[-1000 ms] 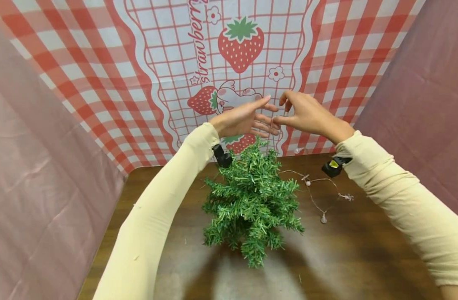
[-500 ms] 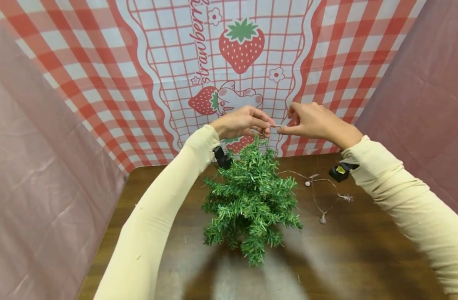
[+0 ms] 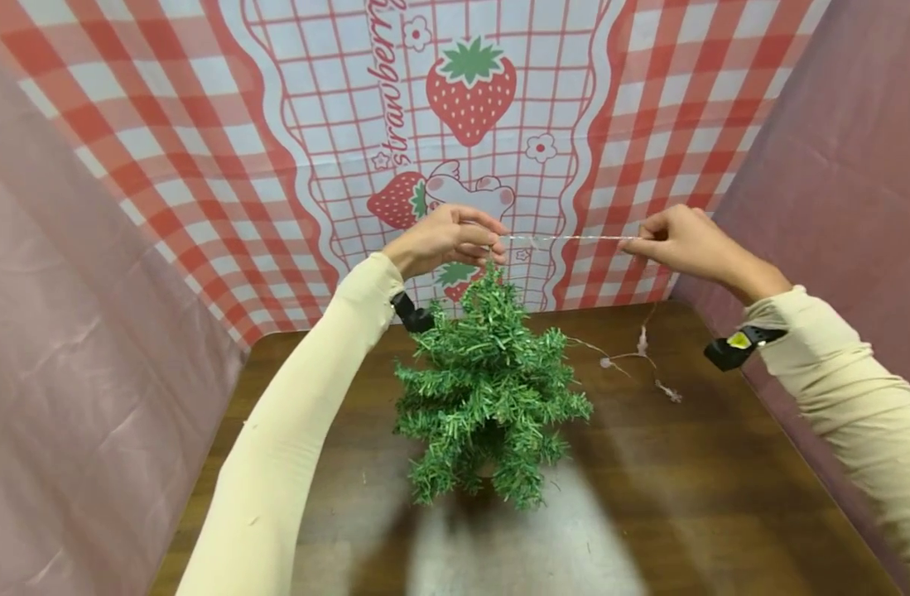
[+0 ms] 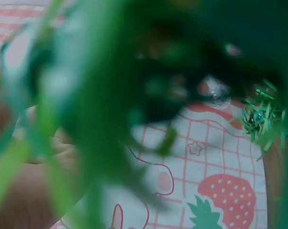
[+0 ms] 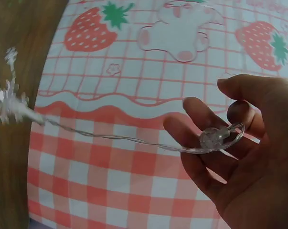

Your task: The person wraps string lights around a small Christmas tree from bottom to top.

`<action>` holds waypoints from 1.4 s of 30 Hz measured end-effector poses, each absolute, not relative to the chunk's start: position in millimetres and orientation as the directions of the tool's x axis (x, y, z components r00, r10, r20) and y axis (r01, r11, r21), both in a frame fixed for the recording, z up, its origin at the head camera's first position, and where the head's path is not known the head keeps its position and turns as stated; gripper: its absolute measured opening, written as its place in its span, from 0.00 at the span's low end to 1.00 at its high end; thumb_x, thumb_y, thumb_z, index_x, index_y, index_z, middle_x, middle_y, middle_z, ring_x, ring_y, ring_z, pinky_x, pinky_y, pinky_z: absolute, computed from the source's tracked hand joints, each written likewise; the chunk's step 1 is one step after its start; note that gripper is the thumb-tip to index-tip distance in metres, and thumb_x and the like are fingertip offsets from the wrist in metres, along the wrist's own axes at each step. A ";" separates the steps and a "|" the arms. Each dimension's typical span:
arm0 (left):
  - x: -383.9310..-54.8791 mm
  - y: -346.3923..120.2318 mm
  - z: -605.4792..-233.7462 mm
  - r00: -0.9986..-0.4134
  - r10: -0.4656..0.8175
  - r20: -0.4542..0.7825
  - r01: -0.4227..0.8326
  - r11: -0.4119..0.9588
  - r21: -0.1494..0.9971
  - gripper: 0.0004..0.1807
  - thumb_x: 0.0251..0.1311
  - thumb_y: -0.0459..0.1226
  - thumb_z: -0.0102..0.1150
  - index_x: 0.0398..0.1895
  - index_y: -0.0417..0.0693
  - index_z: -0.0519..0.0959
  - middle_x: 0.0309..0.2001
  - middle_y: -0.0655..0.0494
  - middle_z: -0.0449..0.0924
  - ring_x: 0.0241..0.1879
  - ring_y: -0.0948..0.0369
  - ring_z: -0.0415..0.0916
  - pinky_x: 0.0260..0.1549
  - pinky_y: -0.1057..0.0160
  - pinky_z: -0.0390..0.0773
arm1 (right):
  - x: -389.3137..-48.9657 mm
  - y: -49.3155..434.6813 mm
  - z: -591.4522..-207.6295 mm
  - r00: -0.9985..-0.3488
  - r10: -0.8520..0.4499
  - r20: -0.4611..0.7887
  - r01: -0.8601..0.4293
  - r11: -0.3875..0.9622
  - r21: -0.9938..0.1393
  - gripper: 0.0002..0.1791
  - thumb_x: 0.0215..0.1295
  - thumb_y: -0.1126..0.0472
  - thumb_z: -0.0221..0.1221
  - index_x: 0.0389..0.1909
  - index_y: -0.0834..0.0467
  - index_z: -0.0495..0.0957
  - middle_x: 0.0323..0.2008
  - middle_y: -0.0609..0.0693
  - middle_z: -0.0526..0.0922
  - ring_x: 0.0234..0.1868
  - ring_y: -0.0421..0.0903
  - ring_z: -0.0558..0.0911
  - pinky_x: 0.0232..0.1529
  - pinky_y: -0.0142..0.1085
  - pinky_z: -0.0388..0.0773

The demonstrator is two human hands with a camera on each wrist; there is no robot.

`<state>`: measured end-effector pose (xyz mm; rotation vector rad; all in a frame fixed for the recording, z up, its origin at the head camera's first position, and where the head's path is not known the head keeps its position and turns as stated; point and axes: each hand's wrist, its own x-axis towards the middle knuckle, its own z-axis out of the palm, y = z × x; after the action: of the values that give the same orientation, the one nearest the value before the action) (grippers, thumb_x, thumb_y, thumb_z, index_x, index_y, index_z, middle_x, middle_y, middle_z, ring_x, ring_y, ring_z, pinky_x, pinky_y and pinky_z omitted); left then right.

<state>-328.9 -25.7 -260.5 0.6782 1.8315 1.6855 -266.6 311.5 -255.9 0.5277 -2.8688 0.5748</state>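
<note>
A small green artificial Christmas tree (image 3: pixel 492 372) stands on the brown table. Just above and behind its tip, my left hand (image 3: pixel 449 238) pinches a thin wire of string lights (image 3: pixel 585 237). The wire runs taut to my right hand (image 3: pixel 686 240), whose thumb and forefinger pinch it. In the right wrist view, a clear round bulb (image 5: pixel 211 138) and a loop of wire lie against the curled fingers, and a snowflake-shaped light (image 5: pixel 7 102) hangs off to the left. Blurred green branches (image 4: pixel 105 124) fill much of the left wrist view and partly cover the left hand.
More of the light string, with clear bulbs (image 3: pixel 605 362) and a snowflake light (image 3: pixel 669 392), trails over the table (image 3: pixel 693 480) right of the tree. A red-and-white strawberry cloth (image 3: pixel 469 99) hangs behind. Pink fabric (image 3: pixel 67 348) encloses both sides.
My left hand has closed on the wire, while my right hand has moved right, drawing the wire straight between them. Part of the string on the table has lifted with it.
</note>
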 end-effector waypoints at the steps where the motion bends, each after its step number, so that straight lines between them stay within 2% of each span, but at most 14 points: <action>1: -329.0 -27.7 -260.9 -0.727 0.685 -0.051 0.005 0.079 0.997 0.20 0.56 0.33 0.57 0.52 0.36 0.70 0.43 0.38 0.78 0.45 0.44 0.76 0.48 0.47 0.72 | -266.9 312.5 -253.2 -0.930 -0.294 0.222 -0.360 0.853 -0.378 0.21 0.57 0.40 0.55 0.17 0.53 0.74 0.12 0.49 0.73 0.11 0.41 0.65 0.13 0.34 0.62; 6: -329.7 -39.0 -265.5 -0.768 0.639 -0.030 0.031 0.084 0.996 0.18 0.54 0.32 0.58 0.49 0.36 0.72 0.42 0.38 0.78 0.43 0.45 0.76 0.44 0.51 0.75 | -266.7 310.8 -246.8 -0.953 -0.270 0.139 -0.304 0.835 -0.459 0.21 0.52 0.38 0.57 0.26 0.54 0.74 0.16 0.54 0.78 0.15 0.47 0.75 0.16 0.38 0.71; 10: -329.6 -45.2 -272.0 -0.757 0.653 -0.031 0.069 0.126 0.990 0.16 0.56 0.32 0.57 0.48 0.38 0.73 0.43 0.35 0.76 0.41 0.45 0.76 0.42 0.52 0.76 | -263.2 309.3 -245.0 -0.966 -0.251 0.060 -0.249 0.848 -0.469 0.23 0.50 0.36 0.58 0.31 0.53 0.75 0.14 0.52 0.72 0.10 0.44 0.67 0.11 0.38 0.67; 13: -329.4 -51.4 -276.2 -0.753 0.658 -0.015 0.109 0.147 0.983 0.15 0.57 0.32 0.55 0.49 0.39 0.73 0.42 0.35 0.76 0.38 0.49 0.77 0.37 0.56 0.77 | -260.9 308.1 -244.2 -0.970 -0.243 0.008 -0.219 0.858 -0.465 0.25 0.49 0.35 0.58 0.37 0.52 0.76 0.12 0.48 0.67 0.09 0.40 0.61 0.10 0.36 0.64; 15: -329.2 -58.0 -278.2 -0.763 0.647 0.001 0.133 0.155 0.979 0.16 0.58 0.33 0.55 0.50 0.38 0.72 0.42 0.36 0.76 0.37 0.51 0.77 0.35 0.58 0.76 | -260.3 306.7 -243.8 -0.969 -0.248 -0.019 -0.212 0.863 -0.459 0.27 0.49 0.35 0.58 0.39 0.52 0.76 0.11 0.47 0.67 0.09 0.39 0.60 0.10 0.36 0.63; 17: -329.3 -64.8 -279.3 -0.775 0.632 0.019 0.155 0.160 0.975 0.18 0.58 0.34 0.55 0.51 0.38 0.71 0.41 0.37 0.77 0.39 0.48 0.76 0.35 0.58 0.76 | -259.8 306.2 -243.6 -0.965 -0.260 -0.042 -0.212 0.861 -0.463 0.27 0.49 0.35 0.58 0.40 0.53 0.77 0.11 0.46 0.67 0.10 0.39 0.59 0.11 0.35 0.63; 20: -329.5 -75.7 -280.7 -0.796 0.604 0.037 0.168 0.162 0.972 0.19 0.57 0.36 0.56 0.51 0.38 0.71 0.40 0.38 0.78 0.43 0.43 0.74 0.38 0.56 0.75 | -259.4 308.7 -244.2 -0.957 -0.282 -0.060 -0.223 0.854 -0.470 0.25 0.51 0.38 0.58 0.36 0.55 0.79 0.11 0.47 0.68 0.10 0.38 0.58 0.11 0.35 0.64; 22: -328.9 -82.9 -281.3 -0.811 0.584 0.039 0.163 0.161 0.973 0.19 0.57 0.35 0.56 0.51 0.38 0.71 0.40 0.39 0.78 0.45 0.42 0.73 0.40 0.55 0.75 | -259.2 311.8 -244.6 -0.951 -0.302 -0.066 -0.236 0.849 -0.473 0.22 0.53 0.40 0.58 0.32 0.57 0.79 0.09 0.46 0.64 0.09 0.38 0.58 0.10 0.35 0.63; 25: -326.9 -92.8 -282.2 -0.823 0.568 0.032 0.149 0.160 0.976 0.18 0.58 0.34 0.55 0.51 0.37 0.71 0.39 0.41 0.79 0.45 0.43 0.73 0.38 0.57 0.75 | -258.5 316.2 -245.0 -0.944 -0.322 -0.073 -0.249 0.840 -0.482 0.21 0.54 0.42 0.58 0.25 0.58 0.77 0.09 0.45 0.61 0.09 0.38 0.57 0.10 0.35 0.62; 28: -321.4 -101.4 -281.6 -0.821 0.570 0.036 0.149 0.153 0.977 0.18 0.59 0.32 0.53 0.52 0.35 0.70 0.41 0.38 0.77 0.45 0.43 0.73 0.35 0.60 0.74 | -257.3 318.1 -244.7 -0.941 -0.331 -0.066 -0.266 0.849 -0.458 0.23 0.54 0.42 0.58 0.19 0.59 0.74 0.09 0.45 0.60 0.10 0.38 0.58 0.10 0.34 0.62; 31: -314.2 -110.5 -281.2 -0.834 0.551 0.040 0.139 0.139 0.980 0.17 0.59 0.32 0.53 0.52 0.35 0.70 0.43 0.36 0.76 0.46 0.43 0.72 0.34 0.60 0.74 | -256.1 317.8 -243.7 -0.941 -0.339 -0.028 -0.300 0.866 -0.401 0.24 0.55 0.42 0.58 0.15 0.59 0.71 0.10 0.47 0.63 0.10 0.39 0.61 0.11 0.34 0.62; 36: -305.3 -128.8 -287.5 -0.867 0.496 0.046 0.116 0.112 0.987 0.17 0.59 0.33 0.53 0.51 0.36 0.71 0.43 0.40 0.77 0.46 0.45 0.73 0.37 0.61 0.75 | -258.4 317.1 -241.5 -0.936 -0.342 0.083 -0.350 0.877 -0.328 0.26 0.55 0.41 0.57 0.11 0.58 0.67 0.09 0.47 0.65 0.11 0.38 0.60 0.14 0.33 0.60; 39: -303.6 -139.9 -296.2 -0.879 0.475 0.047 0.097 0.081 0.992 0.18 0.60 0.33 0.52 0.53 0.35 0.69 0.44 0.40 0.76 0.46 0.46 0.73 0.40 0.59 0.75 | -259.8 320.3 -241.7 -0.942 -0.309 0.131 -0.335 0.867 -0.369 0.27 0.55 0.42 0.58 0.11 0.59 0.65 0.09 0.47 0.64 0.12 0.38 0.57 0.14 0.35 0.57; 42: -304.0 -148.2 -305.7 -0.882 0.469 0.037 0.071 0.056 0.996 0.20 0.60 0.33 0.52 0.55 0.34 0.67 0.43 0.41 0.76 0.47 0.45 0.72 0.44 0.56 0.74 | -259.9 324.7 -243.5 -0.951 -0.281 0.127 -0.308 0.834 -0.459 0.25 0.55 0.44 0.59 0.13 0.61 0.68 0.10 0.50 0.67 0.13 0.41 0.63 0.15 0.36 0.60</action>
<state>-304.0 -148.2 -305.7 0.5458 2.0413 1.8968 -259.9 324.7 -243.5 0.4754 -2.9560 0.7537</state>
